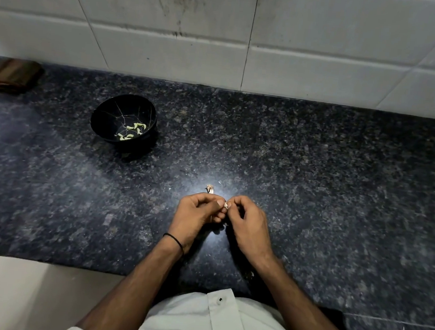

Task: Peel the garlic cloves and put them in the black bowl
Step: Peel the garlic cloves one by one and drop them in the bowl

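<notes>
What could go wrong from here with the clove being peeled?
1. The small pale garlic clove is pinched only between the fingertips of the left hand and right hand, above the dark speckled granite counter. It might slip and be hard to spot there.
2. The round black bowl sits well off to the left, so the clove could drop during the carry.
3. What looks like a papery skin scrap lies just beyond the hands and might get carried along.

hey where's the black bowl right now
In the head view, the black bowl sits on the granite counter, up and left of the left hand, with peeled cloves inside and a brown block farther left by the tiled wall.
</notes>
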A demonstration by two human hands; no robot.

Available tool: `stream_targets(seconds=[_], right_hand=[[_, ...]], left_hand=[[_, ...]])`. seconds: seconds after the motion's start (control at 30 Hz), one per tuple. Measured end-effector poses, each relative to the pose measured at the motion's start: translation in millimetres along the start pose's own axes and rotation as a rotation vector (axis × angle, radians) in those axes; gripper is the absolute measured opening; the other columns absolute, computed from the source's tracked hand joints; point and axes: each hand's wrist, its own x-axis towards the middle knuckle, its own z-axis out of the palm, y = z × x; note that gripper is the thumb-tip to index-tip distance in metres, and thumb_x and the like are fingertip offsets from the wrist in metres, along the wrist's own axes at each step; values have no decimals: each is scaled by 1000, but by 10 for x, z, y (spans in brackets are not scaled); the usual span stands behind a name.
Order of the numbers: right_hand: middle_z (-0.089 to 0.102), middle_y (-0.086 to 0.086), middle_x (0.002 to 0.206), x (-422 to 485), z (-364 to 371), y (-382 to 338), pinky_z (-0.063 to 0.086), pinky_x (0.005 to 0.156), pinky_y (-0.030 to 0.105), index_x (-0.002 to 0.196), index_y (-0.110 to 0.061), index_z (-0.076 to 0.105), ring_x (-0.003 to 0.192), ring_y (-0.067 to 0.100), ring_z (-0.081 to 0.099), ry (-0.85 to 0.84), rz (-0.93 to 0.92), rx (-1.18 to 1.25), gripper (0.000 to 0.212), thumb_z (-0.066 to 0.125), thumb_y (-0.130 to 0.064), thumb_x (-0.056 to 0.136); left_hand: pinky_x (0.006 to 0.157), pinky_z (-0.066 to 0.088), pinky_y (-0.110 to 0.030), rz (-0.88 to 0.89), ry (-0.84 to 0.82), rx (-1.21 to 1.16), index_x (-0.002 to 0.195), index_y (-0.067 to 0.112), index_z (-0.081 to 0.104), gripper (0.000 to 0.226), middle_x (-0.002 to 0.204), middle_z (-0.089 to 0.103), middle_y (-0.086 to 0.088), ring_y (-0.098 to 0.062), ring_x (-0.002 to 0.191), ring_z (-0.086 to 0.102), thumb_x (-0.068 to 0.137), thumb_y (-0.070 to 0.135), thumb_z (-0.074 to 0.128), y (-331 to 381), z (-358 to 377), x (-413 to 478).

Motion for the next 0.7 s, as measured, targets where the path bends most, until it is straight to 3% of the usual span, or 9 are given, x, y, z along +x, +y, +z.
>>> stream_targets(seconds=[0.53,0.63,0.7], right_hand=[[66,-4,77,42,-41,59,40,62,15,83,-14,67,70,7,57,65,21,-45,13,61,-13,95],[66,-4,75,23,-35,65,42,64,21,82,-16,67,70,9,59,35,14,-67,18,63,-24,97],[65,-4,73,19,-29,73,39,60,17,80,-18,65,67,6,57,28,26,-61,21,64,-30,97]], left_hand=[[52,52,-29,5,65,34,96,-8,66,10,75,68,-17,-17,55,60,94,-1,60,18,15,-15],[54,53,-30,33,89,58,92,-4,66,6,73,69,-14,-18,58,62,92,-3,60,1,2,3],[58,55,-30,55,107,72,90,-1,65,6,73,71,-13,-20,63,64,91,-5,61,-22,-13,30]])
